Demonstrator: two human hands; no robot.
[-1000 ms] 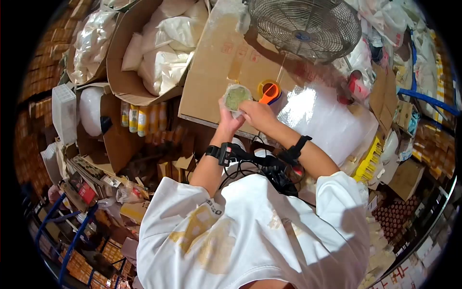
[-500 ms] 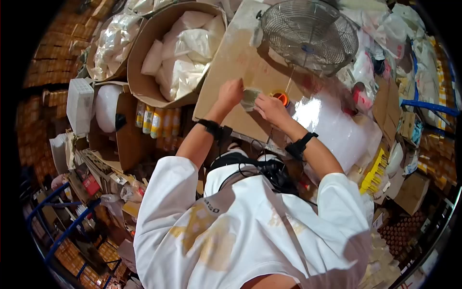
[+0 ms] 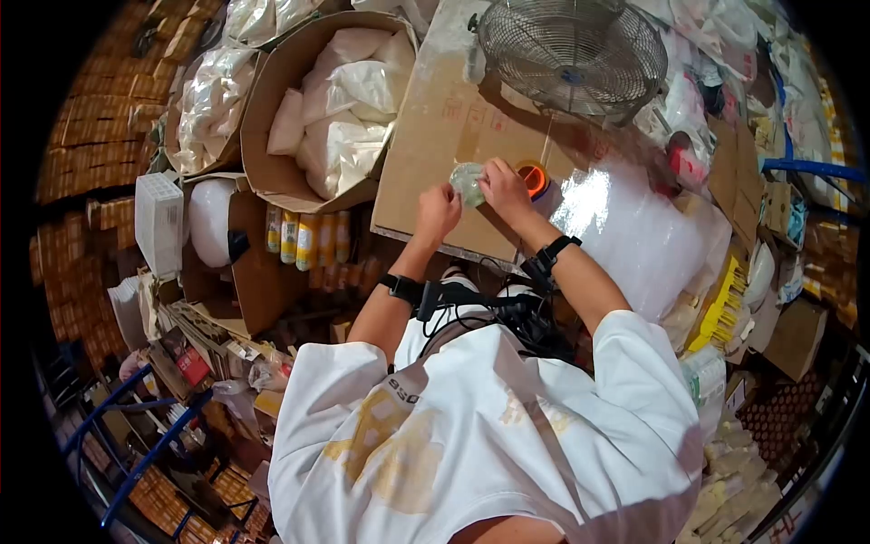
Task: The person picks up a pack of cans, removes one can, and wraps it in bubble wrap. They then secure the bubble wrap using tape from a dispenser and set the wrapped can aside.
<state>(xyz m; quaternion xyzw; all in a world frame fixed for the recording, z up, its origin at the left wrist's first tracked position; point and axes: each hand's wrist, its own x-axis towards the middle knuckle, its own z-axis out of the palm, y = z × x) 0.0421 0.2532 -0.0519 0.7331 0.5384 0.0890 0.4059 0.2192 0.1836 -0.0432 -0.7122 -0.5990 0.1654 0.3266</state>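
Observation:
A small clear plastic packet (image 3: 468, 184) with a greenish tint hangs between my two hands over the cardboard-covered table. My left hand (image 3: 439, 214) is closed on its lower left side. My right hand (image 3: 506, 189) pinches its right edge. Just right of my right hand lies an orange-rimmed roll (image 3: 533, 179), partly behind the fingers. What the packet holds is too small to make out.
A metal fan (image 3: 571, 59) stands at the table's far side. Cardboard (image 3: 426, 154) covers the tabletop. Left of it is a large box (image 3: 260, 150) of white bags. Clear plastic wrap (image 3: 625, 245) and a yellow brush-like strip (image 3: 720, 304) lie at the right.
My left hand has moved down toward me and is now lower than my right hand. The packet appears rounder and more spread out. The whole view has shifted slightly.

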